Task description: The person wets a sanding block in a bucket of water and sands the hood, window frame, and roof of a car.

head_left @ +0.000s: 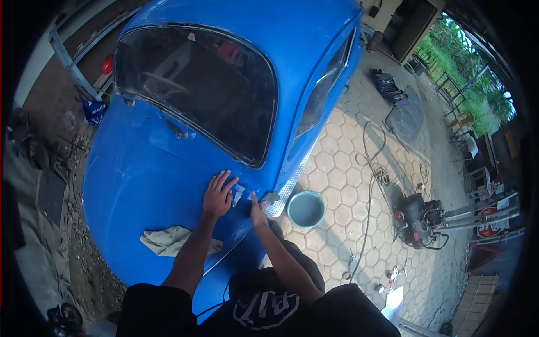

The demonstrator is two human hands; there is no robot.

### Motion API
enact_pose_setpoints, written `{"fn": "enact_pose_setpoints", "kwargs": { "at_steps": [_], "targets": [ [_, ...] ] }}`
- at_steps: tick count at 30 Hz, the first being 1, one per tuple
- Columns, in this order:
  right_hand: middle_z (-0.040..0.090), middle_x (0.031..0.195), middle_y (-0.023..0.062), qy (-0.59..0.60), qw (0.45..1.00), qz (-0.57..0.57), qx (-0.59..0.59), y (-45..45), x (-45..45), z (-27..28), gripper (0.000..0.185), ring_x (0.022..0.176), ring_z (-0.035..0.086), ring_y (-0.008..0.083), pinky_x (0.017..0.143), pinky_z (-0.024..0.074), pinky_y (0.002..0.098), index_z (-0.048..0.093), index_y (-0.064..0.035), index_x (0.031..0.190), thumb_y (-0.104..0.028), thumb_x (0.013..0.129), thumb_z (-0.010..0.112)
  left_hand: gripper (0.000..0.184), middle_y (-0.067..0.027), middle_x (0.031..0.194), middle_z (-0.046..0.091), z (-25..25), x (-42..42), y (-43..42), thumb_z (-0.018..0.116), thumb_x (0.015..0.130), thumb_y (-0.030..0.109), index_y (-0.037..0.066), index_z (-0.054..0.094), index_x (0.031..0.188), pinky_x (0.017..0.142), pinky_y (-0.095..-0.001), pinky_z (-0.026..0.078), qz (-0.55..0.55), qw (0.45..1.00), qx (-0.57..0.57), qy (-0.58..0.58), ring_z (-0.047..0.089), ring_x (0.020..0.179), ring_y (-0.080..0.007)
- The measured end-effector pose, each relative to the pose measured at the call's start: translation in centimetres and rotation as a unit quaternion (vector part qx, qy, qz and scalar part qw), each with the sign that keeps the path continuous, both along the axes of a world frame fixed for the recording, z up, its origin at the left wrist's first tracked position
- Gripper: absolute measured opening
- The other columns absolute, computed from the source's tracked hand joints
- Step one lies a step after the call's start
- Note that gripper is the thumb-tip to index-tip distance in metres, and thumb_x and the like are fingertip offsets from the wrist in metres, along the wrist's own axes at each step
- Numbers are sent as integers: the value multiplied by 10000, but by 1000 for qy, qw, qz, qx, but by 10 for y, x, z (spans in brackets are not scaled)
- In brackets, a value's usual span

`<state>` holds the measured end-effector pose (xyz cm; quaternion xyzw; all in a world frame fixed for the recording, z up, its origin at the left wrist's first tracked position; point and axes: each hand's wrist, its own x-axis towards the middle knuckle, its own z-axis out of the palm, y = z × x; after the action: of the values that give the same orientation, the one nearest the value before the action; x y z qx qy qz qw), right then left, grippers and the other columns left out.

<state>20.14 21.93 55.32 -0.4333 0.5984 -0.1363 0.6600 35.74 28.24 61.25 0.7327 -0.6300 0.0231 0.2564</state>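
My left hand [218, 194] lies on the blue car body [151, 185] below the windshield's lower corner, its fingers spread. Beside its fingertips is a pale, whitish patch [237, 194] on the paint. My right hand [259, 210] is at the body's edge, just right of that patch, with its fingers closed around a small grey-green piece [270, 198] that looks like a pad or cloth. A beige cloth [168, 241] lies crumpled on the car, partly behind my left forearm.
A round green bucket [306, 209] of greyish liquid stands on the hexagonal paving [337, 168] beside the car. Farther right are a hose [368, 196], a black compressor [418, 221] and an open toolbox [390, 87]. Small items lie on the paving at lower right.
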Motion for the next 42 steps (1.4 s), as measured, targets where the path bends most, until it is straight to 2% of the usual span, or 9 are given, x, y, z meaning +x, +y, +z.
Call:
{"fn": "enact_pose_setpoints", "kwargs": {
  "at_steps": [3,6,7,10,13,16,20,33,42],
  "targets": [
    [138,1660,242,-77,993,-8,91,-40,-10,-76,1238,1535,165,355,1236,152,426,69,89,1578,-809,852,519,490,-122,1549,448,-4,-1,2,543,919,138,200,587,1404,1192,-512,312,13,1000,-6,-9,420,1431,-333],
    [203,1653,211,-229,966,62,104,-47,-19,-28,1201,1521,238,324,1222,198,414,151,75,1581,-787,850,555,510,-108,1567,427,-15,-16,9,563,918,145,220,568,1423,1200,-504,304,99,995,16,-27,404,1448,-321],
    [324,1611,177,-202,971,91,88,-38,-20,20,934,1421,420,350,1175,302,414,296,-10,1567,-695,960,482,527,-105,1574,418,-18,-23,15,568,918,146,223,550,1439,1201,-506,301,145,989,23,-22,395,1455,-321],
    [212,1634,270,19,971,211,-109,-18,-7,48,1069,1504,234,437,1223,202,465,162,40,1586,-685,916,574,576,-100,1591,395,-33,-63,43,574,922,143,218,493,1487,1205,-512,294,247,967,52,20,368,1473,-323],
    [246,1617,281,87,772,389,-495,8,-29,29,983,1477,260,492,1200,221,558,222,40,1574,-643,944,545,598,-102,1599,381,-40,-92,87,560,940,138,187,439,1523,1207,-518,289,307,946,84,61,345,1485,-331],
    [276,1620,241,67,615,517,-592,-15,-56,34,917,1463,296,490,1165,241,630,298,33,1555,-617,952,533,582,-105,1602,374,-30,-128,116,534,968,158,160,412,1537,1207,-521,286,370,918,113,81,328,1492,-335],
    [339,1607,200,48,526,579,-621,-52,-63,50,806,1474,331,414,1157,282,603,377,20,1525,-525,959,552,568,-84,1612,359,-31,-145,119,497,997,197,181,388,1554,1210,-512,279,414,900,97,94,309,1502,-313],
    [251,1612,304,-37,398,560,-726,-73,-43,-33,798,1508,243,444,1205,231,553,290,94,1534,-476,1012,490,534,16,1607,398,-110,-149,116,393,993,343,292,472,1518,1213,-465,251,482,874,26,-57,353,1485,-236],
    [235,1618,302,-42,417,477,-772,-56,11,-7,773,1513,231,440,1204,231,553,292,80,1539,-467,1024,472,512,35,1590,428,-128,-140,110,383,1006,350,303,491,1504,1214,-437,258,506,848,-35,-156,397,1461,-208]
  ]
}}
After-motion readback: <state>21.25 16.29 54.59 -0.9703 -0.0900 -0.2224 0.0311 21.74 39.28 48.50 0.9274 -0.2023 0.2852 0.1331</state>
